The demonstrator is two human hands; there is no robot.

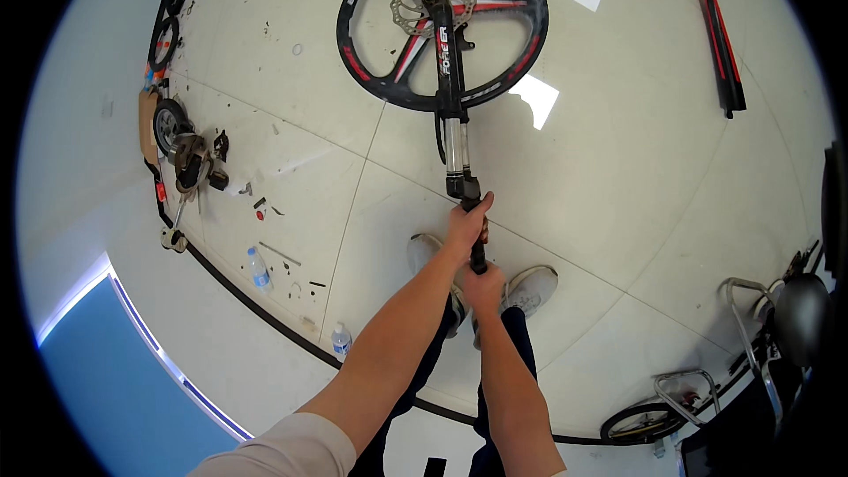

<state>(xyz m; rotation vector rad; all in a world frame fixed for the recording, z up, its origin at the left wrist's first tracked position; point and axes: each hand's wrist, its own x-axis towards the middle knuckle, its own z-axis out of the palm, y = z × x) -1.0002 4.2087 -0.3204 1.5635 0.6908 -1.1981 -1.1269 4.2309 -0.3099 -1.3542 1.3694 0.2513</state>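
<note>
Here's the suspension fork (452,115), black with silver stanchions, standing out over the pale tiled floor (636,212) with a black-and-red spoked wheel (442,26) and its brake disc (433,2) mounted at the far end. The steerer tube (477,243) points back toward the person, and both hands are on it: the left hand (465,225) wraps the tube higher up, fingers curled tight around it, while the right hand (484,287) clasps the lower end just above the white shoes (530,290), fingers closed round the tube too. By the look of it, the fork-and-wheel assembly is being held and steadied by the steerer, wheel resting on the floor. Any next move calls for a firm two-handed hold, since the wheel's weight hangs far from the hands. Off to the left lie small parts, a derailleur cluster (190,159) and two water bottles (258,268); a red-and-black strip (720,40) lies far right.
</note>
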